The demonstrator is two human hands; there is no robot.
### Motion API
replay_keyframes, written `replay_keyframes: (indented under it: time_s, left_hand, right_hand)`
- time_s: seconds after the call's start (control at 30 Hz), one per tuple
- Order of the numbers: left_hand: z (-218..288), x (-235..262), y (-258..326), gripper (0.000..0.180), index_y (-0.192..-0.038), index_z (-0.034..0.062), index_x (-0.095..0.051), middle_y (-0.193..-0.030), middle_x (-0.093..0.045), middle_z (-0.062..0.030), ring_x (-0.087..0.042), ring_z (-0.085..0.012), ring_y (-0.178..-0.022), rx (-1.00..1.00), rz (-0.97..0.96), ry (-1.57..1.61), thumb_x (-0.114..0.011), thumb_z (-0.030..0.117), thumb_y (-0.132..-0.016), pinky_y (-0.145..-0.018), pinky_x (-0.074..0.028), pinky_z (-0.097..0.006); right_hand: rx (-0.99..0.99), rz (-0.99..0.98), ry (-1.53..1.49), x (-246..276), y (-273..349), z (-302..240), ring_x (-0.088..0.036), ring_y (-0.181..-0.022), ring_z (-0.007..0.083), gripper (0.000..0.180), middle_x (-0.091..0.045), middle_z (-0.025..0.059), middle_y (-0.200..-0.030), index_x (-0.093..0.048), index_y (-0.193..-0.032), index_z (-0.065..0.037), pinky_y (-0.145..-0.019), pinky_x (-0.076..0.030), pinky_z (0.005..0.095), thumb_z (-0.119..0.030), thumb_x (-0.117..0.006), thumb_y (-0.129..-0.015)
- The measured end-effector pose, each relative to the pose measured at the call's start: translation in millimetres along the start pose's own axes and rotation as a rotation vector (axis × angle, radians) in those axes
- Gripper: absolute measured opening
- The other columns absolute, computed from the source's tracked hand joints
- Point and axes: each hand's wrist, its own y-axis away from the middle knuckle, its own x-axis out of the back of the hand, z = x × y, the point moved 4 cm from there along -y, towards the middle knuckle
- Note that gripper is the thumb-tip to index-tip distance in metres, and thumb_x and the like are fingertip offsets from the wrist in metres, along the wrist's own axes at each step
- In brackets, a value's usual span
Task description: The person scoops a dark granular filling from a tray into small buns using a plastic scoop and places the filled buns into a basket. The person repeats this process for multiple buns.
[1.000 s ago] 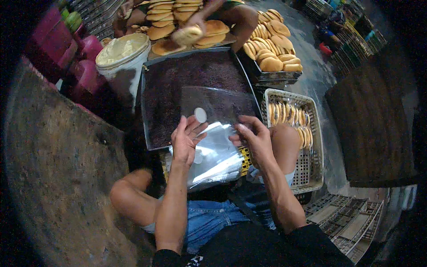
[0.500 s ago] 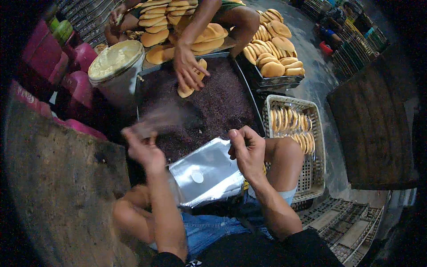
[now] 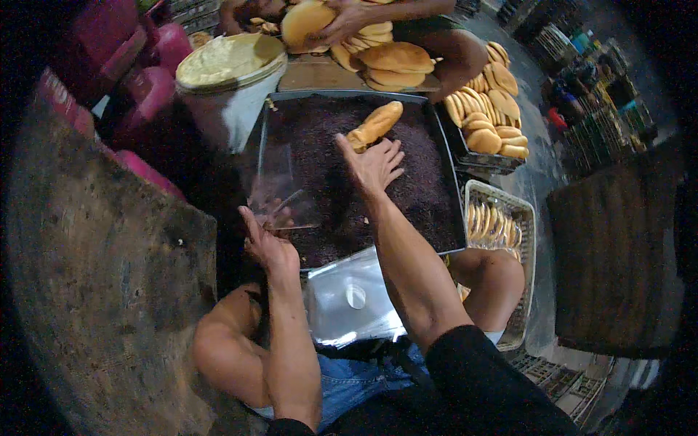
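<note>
My left hand (image 3: 273, 243) holds a clear plastic bag (image 3: 280, 182) upright over the near left corner of a tray; some of its fingers show through the plastic. My right hand (image 3: 376, 166), open with fingers spread, reaches over the tray beside the lower end of a long golden bread roll (image 3: 381, 122). Whether it touches the roll I cannot tell. The roll lies on dark purple-brown crumbly bits (image 3: 418, 189) that fill the metal-edged tray (image 3: 452, 190). On my lap is a stack of flat clear bags (image 3: 352, 298) with a pale oval mark.
Across the tray a co-worker's hand (image 3: 345, 22) holds a round bread (image 3: 307, 27). A bucket of pale cream (image 3: 231, 94) stands at the far left. Right of the tray are bread rolls in a black crate (image 3: 483, 120) and wrapped breads in a white basket (image 3: 527, 276).
My right hand has moved from above the bag stack to the roll, now clear of the co-worker's hand. The co-worker's hand has withdrawn to the breads. The bag in my left hand is no longer blurred.
</note>
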Motion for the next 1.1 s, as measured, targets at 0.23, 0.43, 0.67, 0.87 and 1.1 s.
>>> replay_keyframes:
  time_s: [0.23,0.43,0.67,0.87,1.1]
  left_hand:
    - [3,26,-29,0.061,-0.125,0.0065,-0.057,-0.114,-0.066,-0.0117,-0.066,-0.0244,-0.103,-0.039,-0.100,0.144,-0.051,0.059,-0.096,-0.080,-0.056,-0.038]
    - [10,16,-10,0.070,-0.118,-0.0045,-0.058,-0.118,-0.065,-0.0147,-0.066,-0.0260,-0.099,-0.080,-0.082,-0.056,-0.047,0.061,-0.097,-0.085,-0.056,-0.039]
    - [30,23,-16,0.065,-0.089,-0.0030,-0.059,-0.095,-0.068,-0.0156,-0.068,-0.0226,-0.080,-0.116,0.033,-0.357,-0.047,0.061,-0.097,-0.065,-0.061,-0.037]
    - [37,-32,31,0.061,-0.084,-0.0011,-0.053,-0.097,-0.068,-0.0195,-0.069,-0.0250,-0.082,-0.221,-0.144,-0.497,-0.043,0.057,-0.100,-0.062,-0.062,-0.036]
    - [18,-80,99,0.072,-0.126,0.0004,-0.048,-0.117,-0.063,-0.0239,-0.067,-0.0331,-0.101,-0.111,-0.648,-0.254,-0.039,0.066,-0.096,-0.084,-0.058,-0.046]
  right_hand:
    - [0.184,-0.135,-0.372,43,-21,62,-0.067,-0.087,0.0184,0.045,-0.071,0.0111,-0.095,-0.066,-0.112,0.003,-0.079,-0.051,0.0314,-0.034,-0.070,-0.086]
    - [0.481,-0.125,-0.092,93,18,123,-0.071,-0.086,0.0277,0.041,-0.072,0.0172,-0.094,-0.065,-0.115,0.001,-0.075,-0.054,0.0378,-0.028,-0.069,-0.086]
    - [0.120,-0.494,-0.597,175,35,94,-0.059,-0.101,0.0138,0.043,-0.065,0.0069,-0.111,-0.060,-0.124,-0.001,-0.091,-0.045,0.0267,-0.029,-0.067,-0.092]
    - [0.109,-0.540,-0.992,261,36,119,-0.056,-0.120,0.0226,0.051,-0.059,0.0154,-0.129,-0.047,-0.137,0.002,-0.105,-0.039,0.0327,-0.023,-0.048,-0.093]
    - [-0.025,-0.638,-1.056,238,64,119,-0.054,-0.121,0.0218,0.046,-0.058,0.0117,-0.132,-0.048,-0.137,-0.002,-0.106,-0.038,0.0324,-0.018,-0.056,-0.095]
